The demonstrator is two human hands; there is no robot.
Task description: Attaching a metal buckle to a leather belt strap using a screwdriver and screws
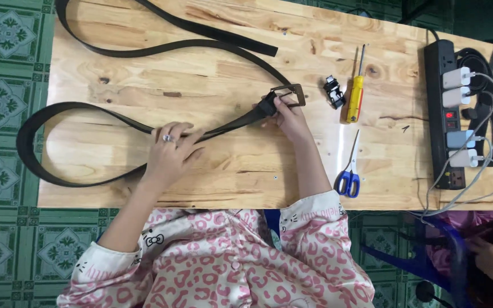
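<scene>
Pressing belt flat, left hand; right hand pinching buckle

I see my own top as a satin pyjama shirt, pale pink with darker pink leopard-like blotches and small cartoon cat faces. Its wide sleeves end in plain pale cuffs with pink lettering. My left hand wears 1 silver ring; my right hand is bare.
</scene>
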